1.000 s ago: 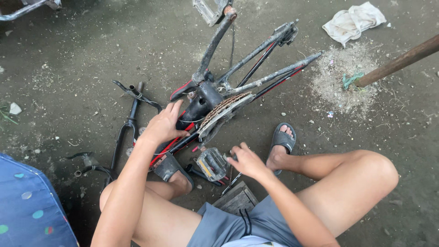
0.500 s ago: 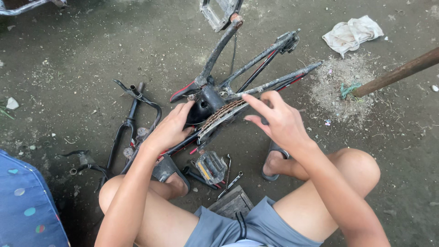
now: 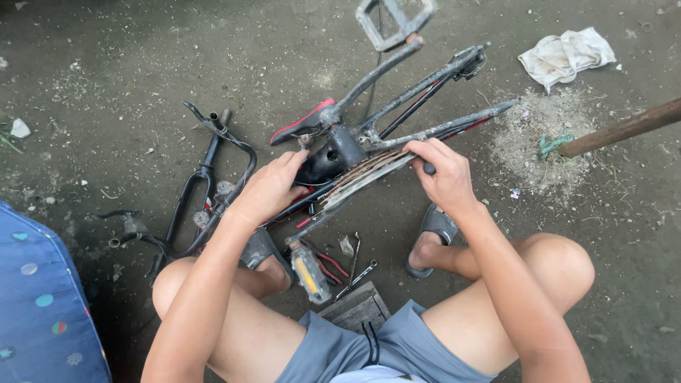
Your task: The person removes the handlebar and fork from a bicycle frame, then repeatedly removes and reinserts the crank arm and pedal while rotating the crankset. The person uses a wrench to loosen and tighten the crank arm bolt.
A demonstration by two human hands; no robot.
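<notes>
A bare bike frame (image 3: 397, 135) lies on the floor (image 3: 142, 57) before the seated person. Left of it rests a black fork (image 3: 202, 177). The left hand (image 3: 273, 186) presses flat on the frame's hub shell, fingers spread, likely steadying it. The right hand (image 3: 443, 170) has its fingers wrapped round a frame tube. Spanners (image 3: 353, 266) lie just below the frame, within reach.
</notes>
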